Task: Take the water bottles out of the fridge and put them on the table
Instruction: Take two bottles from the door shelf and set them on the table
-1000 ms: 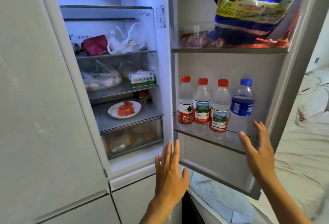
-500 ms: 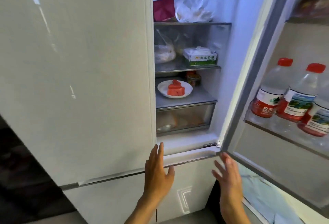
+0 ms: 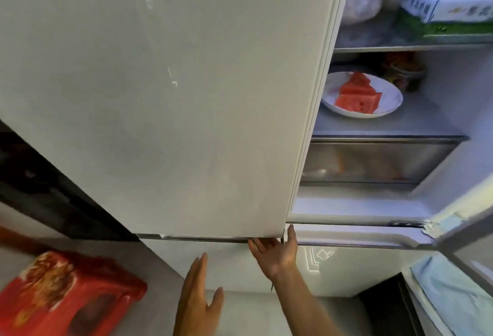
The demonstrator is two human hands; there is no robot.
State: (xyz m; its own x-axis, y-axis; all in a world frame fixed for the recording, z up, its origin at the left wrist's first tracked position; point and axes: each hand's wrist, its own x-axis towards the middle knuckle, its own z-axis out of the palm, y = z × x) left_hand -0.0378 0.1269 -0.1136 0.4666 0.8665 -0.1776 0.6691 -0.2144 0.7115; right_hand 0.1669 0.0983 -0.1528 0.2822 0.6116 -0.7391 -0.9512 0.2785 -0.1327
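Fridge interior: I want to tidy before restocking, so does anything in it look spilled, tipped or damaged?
Nothing looks spilled or tipped. The plate sits flat on its shelf with the watermelon pieces uncovered on it. The items above and the drawer below are too blurred to judge.

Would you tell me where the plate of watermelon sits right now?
In the head view, upper right: the plate sits on a fridge shelf above the clear drawer.

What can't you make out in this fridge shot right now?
Head view:
- Water bottles: out of frame, past the right edge.
- Right hand: fingertips hidden under the left fridge door.
- Red box: print blurred.
- Crisper drawer: contents hazy behind its front.
- Left hand: open, touching nothing.
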